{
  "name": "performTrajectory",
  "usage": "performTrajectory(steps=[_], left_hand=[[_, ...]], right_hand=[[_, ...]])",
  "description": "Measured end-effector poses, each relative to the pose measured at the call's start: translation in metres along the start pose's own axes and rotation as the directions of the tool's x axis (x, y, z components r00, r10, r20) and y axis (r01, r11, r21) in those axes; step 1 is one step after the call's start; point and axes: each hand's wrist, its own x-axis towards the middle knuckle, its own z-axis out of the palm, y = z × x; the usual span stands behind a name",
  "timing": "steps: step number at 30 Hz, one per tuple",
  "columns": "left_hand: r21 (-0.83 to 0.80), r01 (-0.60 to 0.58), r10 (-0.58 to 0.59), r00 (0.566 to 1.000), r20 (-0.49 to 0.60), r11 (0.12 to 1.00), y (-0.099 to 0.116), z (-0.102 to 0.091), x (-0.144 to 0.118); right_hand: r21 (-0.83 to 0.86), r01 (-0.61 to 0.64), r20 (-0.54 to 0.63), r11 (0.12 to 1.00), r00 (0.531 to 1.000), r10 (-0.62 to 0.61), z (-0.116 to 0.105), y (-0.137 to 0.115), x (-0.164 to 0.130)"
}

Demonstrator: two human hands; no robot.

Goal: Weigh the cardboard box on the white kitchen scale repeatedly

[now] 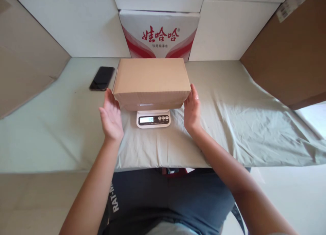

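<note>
L hand (111, 115): open, flat, palm facing inward to R, fingers together, extended forward & slightly up, thumb on top edge. Wrist straight; bare forearm runs from lower-left of frame up to hand. R hand (192, 110): open, flat, palm facing inward to L, fingers together, pointing forward, tips higher than L's. Wrist straight, bare forearm enters from lower-right, angled steeply inward. Both palms upright, mirror each other, well apart. Neither hand curled or gripping. Elbows out of frame. Lap visible between forearms, dark shorts.
</note>
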Motion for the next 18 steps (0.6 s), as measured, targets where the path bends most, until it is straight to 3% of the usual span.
performTrajectory(steps=[5, 9, 14, 16, 18], left_hand=[[-0.145, 0.047, -0.064, 0.992, -0.113, 0.988, 0.001, 0.004, 0.008], [-0.248, 0.122, -0.164, 0.974, -0.157, 0.961, 0.007, -0.001, 0.038], [-0.249, 0.228, -0.237, 0.971, -0.009, 0.941, -0.008, -0.002, 0.084], [-0.261, 0.321, -0.322, 0.946, 0.039, 0.911, -0.022, -0.001, 0.093], [-0.235, 0.334, -0.332, 0.942, 0.048, 0.913, -0.035, -0.002, 0.094]], right_hand=[[-0.003, -0.020, -0.061, 1.000, 0.998, 0.020, -0.003, 0.007, 0.011], [-0.025, -0.047, -0.080, 0.999, 0.996, 0.045, -0.009, 0.016, 0.020], [-0.046, -0.042, -0.104, 0.998, 0.994, 0.037, -0.015, 0.021, 0.030], [-0.049, -0.042, -0.110, 0.998, 0.993, 0.037, -0.018, 0.022, 0.032], [-0.051, -0.041, -0.099, 0.998, 0.994, 0.036, -0.021, 0.023, 0.034]])
